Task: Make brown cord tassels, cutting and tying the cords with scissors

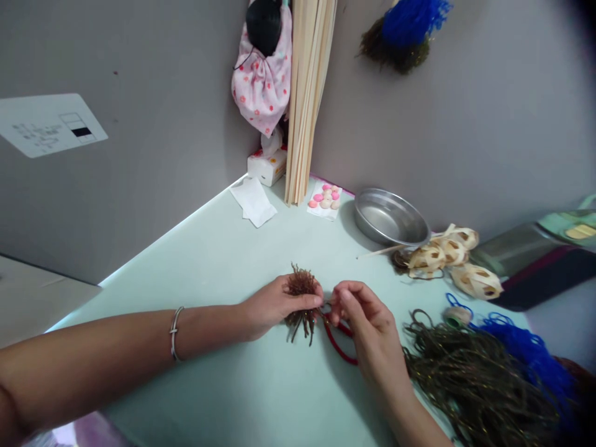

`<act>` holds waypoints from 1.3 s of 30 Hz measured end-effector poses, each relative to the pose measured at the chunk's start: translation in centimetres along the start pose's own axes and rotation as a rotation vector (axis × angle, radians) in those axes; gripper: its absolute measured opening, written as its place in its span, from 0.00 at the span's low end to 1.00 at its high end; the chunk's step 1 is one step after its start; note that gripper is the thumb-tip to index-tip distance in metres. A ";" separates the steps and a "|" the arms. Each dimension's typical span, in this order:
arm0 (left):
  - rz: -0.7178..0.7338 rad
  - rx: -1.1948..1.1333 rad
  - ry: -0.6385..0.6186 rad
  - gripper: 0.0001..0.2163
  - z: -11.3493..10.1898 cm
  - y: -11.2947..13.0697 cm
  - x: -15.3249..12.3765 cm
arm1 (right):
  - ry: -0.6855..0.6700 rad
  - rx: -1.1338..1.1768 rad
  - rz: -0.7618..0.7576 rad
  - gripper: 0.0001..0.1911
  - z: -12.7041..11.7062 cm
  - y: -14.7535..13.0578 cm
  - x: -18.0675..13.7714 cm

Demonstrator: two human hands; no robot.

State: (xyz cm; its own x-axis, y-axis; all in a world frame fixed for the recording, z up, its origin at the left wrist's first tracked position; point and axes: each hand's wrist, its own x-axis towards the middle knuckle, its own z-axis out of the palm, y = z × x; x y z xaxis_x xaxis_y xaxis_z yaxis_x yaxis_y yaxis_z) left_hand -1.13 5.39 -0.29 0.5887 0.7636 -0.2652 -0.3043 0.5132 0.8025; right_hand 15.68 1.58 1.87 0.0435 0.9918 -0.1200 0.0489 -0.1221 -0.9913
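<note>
My left hand (279,304) is closed round a small bundle of brown yarn (302,284), whose loose ends fan out above and below the thumb. Close on its right, my right hand (367,316) has thumb and fingertips pinched together near the bundle's edge. What that pinch holds, if anything, is too small to make out. Under the right hand lies a pair of scissors with red handles (342,354), partly covered by the fingers. A heap of dark olive yarn (465,372) spreads to the right, with blue yarn (531,354) beside it.
A metal bowl (391,217) stands at the back, near rolled pale strips (454,251) and a bottle (535,248). Pink and cream pieces (326,197) lie on white paper. Long wooden strips (307,105) lean in the corner beside a tissue pack (266,167).
</note>
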 end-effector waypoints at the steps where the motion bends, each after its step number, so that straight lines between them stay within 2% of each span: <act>1: 0.010 0.006 0.010 0.14 0.0 0.0 0.0 | 0.011 -0.035 -0.007 0.14 -0.1 0.0 0.0; 3: 0.021 0.033 0.025 0.14 0.0 0.0 0.0 | -0.021 -0.117 -0.021 0.17 -0.2 0.1 0.1; 5: 0.026 0.058 0.028 0.15 0.0 0.0 -0.1 | -0.112 -0.184 -0.028 0.19 -0.1 0.2 0.1; 8: 0.031 0.056 0.020 0.15 0.2 0.0 -0.2 | -0.192 -0.186 -0.017 0.19 0.0 0.4 0.1; 15: 0.040 0.081 0.065 0.14 0.3 0.1 -0.2 | -0.124 -0.040 0.018 0.14 0.0 0.8 0.3; 23: 0.030 0.170 0.004 0.07 0.2 0.2 -0.2 | -0.129 0.001 0.055 0.12 0.3 0.9 0.1; 31: 0.003 -0.016 -0.021 0.04 0.2 0.6 -0.2 | -0.111 -0.028 0.101 0.11 0.3 0.4 0.0; 37: 0.012 -0.113 -0.054 0.05 0.3 0.9 -0.1 | -0.184 0.012 0.097 0.13 0.5 0.5 0.2; 39: 0.040 -0.092 -0.016 0.05 0.3 0.9 -0.1 | -0.185 0.010 0.097 0.14 0.4 0.7 0.3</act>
State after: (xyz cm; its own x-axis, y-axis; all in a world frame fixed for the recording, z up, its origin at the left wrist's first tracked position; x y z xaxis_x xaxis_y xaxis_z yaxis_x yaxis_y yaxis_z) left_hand -1.20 5.65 0.64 0.5867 0.7779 -0.2250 -0.3947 0.5173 0.7594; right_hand 15.32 1.79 1.09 -0.1362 0.9656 -0.2215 0.0430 -0.2176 -0.9751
